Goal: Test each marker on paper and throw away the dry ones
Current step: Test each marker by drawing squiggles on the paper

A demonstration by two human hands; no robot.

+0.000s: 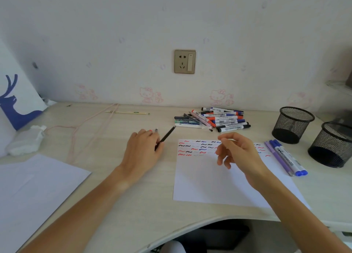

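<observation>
My left hand [142,149] grips several thin pens, one black pen [167,135] sticking out toward the marker pile. My right hand [236,149] hovers above the test paper [219,182] with thumb and forefinger nearly pinched; whether it holds anything is unclear. The paper's top rows carry red, black and blue squiggles [194,148]. A pile of markers [215,119] with red, blue and black caps lies behind the paper. Two blue-capped markers and a purple pen [285,157] lie to the right of the sheet.
Two black mesh cups [292,127] [331,144] stand at the right. A second white sheet [34,191] lies at the left, with a crumpled tissue [26,140], a pink cord [85,127] and a thin stick [126,112] behind. The desk's curved front edge [190,226] is near me.
</observation>
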